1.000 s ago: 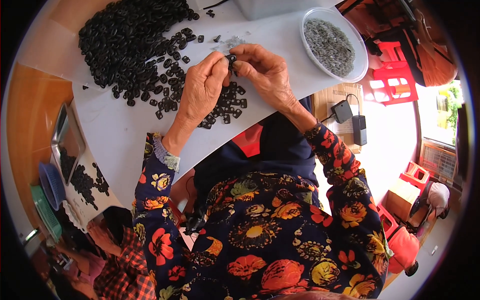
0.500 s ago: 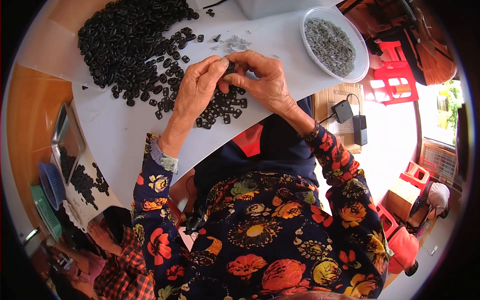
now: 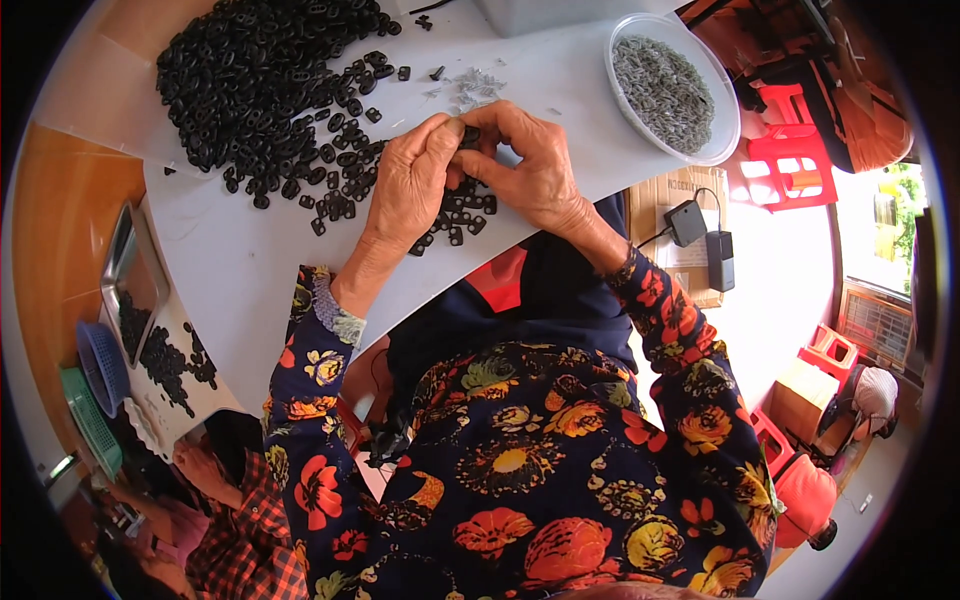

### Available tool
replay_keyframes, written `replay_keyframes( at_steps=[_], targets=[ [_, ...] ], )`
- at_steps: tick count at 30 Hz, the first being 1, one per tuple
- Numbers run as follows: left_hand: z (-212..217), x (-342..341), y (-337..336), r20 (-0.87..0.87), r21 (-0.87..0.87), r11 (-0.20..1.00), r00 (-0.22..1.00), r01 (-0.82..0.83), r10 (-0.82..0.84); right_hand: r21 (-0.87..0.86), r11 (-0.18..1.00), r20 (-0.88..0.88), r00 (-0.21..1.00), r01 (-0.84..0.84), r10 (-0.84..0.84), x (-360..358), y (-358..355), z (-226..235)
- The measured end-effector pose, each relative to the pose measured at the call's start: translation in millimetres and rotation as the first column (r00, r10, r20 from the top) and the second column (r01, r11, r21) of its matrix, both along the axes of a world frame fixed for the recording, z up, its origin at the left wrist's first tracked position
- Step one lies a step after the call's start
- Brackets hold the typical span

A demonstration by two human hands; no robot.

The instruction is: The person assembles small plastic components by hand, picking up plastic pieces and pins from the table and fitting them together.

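Note:
My left hand (image 3: 412, 185) and my right hand (image 3: 527, 170) meet above the white table, fingertips pinched together. Between them is a small black plastic piece (image 3: 470, 137), mostly covered by the fingers. Just beyond the fingertips lies a little heap of small clear pins (image 3: 475, 90), with a dark screw-like bit (image 3: 437, 73) beside it. Loose black two-holed pieces (image 3: 345, 155) are scattered to the left of my left hand. More black pieces (image 3: 465, 222) lie under and in front of my hands.
A big pile of black pieces (image 3: 250, 85) covers the far left. At the far right stands a round clear tub (image 3: 724, 130) of small grey pins (image 3: 660, 95). A metal tray (image 3: 150, 270) and baskets (image 3: 103, 365) are at left, near a person in a checked shirt (image 3: 250, 530).
My left hand and forearm have shifted slightly right, closer against the right hand. The fingers have turned a little around the black piece. The right hand has barely moved.

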State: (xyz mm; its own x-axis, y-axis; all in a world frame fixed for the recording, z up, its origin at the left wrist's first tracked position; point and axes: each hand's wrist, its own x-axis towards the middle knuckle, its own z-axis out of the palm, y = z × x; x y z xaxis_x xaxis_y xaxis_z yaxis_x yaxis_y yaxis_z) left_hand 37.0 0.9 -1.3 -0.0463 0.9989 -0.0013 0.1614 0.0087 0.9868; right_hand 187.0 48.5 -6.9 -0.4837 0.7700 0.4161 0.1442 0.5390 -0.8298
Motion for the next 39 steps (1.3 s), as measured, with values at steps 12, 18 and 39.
replay_keyframes(
  at_steps=[12,18,39],
  targets=[
    [0.5,-16.1,5.0,0.037,-0.034,0.989,0.989,0.142,-0.141,-0.176,0.981,-0.061,0.996,-0.081,0.071,0.4,4.6,-6.6],
    [9.3,-14.0,3.9,-0.09,0.097,0.991,0.993,0.09,-0.081,-0.206,0.971,-0.108,0.989,-0.122,0.101,0.2,4.7,-7.6],
    [2.0,1.0,-0.3,-0.204,0.227,0.971,0.971,-0.08,0.127,-0.479,0.845,-0.276,0.954,-0.238,0.113,3.5,5.1,6.0]
  ],
)
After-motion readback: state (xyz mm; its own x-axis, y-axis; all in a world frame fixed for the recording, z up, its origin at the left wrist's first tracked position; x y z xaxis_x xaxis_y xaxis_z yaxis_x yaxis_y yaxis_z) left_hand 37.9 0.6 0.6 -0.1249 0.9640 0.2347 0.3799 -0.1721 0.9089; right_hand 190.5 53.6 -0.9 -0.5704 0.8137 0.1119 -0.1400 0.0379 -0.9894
